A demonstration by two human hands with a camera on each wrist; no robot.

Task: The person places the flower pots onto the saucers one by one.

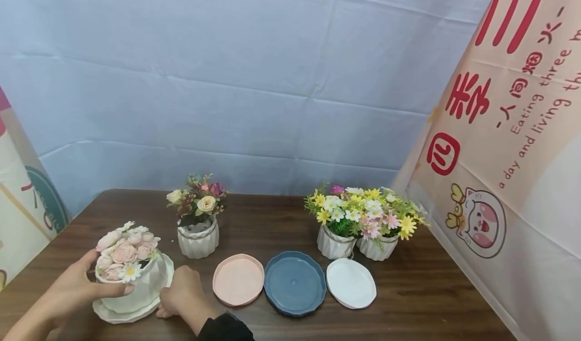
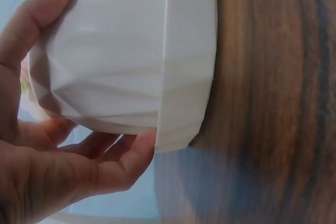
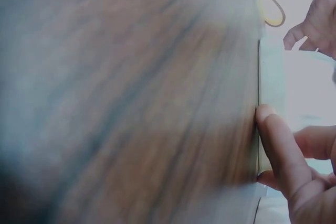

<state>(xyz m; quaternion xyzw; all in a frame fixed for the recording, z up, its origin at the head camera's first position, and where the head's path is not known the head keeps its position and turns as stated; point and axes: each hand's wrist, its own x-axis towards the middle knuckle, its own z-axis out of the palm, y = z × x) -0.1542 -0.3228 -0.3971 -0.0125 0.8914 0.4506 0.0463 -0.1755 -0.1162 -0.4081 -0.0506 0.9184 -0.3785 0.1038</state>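
Observation:
A white faceted pot (image 1: 136, 285) of pink roses (image 1: 124, 252) stands on a white saucer (image 1: 131, 311) at the front left of the wooden table (image 1: 431, 290). My left hand (image 1: 79, 285) grips the pot, thumb across its front and fingers behind. The left wrist view shows the pot (image 2: 121, 61) seated in the saucer (image 2: 189, 66), with my left hand (image 2: 58, 166) wrapped round the pot's wall. My right hand (image 1: 179, 293) holds the saucer's right rim with curled fingers. In the right wrist view those fingers (image 3: 283, 156) lie along the saucer's rim (image 3: 270, 93).
A pot of mixed roses (image 1: 198, 237) stands behind. Two daisy pots (image 1: 335, 242) (image 1: 376, 247) stand side by side at the centre right. Pink (image 1: 238, 279), blue (image 1: 295, 283) and white (image 1: 351, 283) saucers lie in a row. A printed banner (image 1: 513, 154) borders the right.

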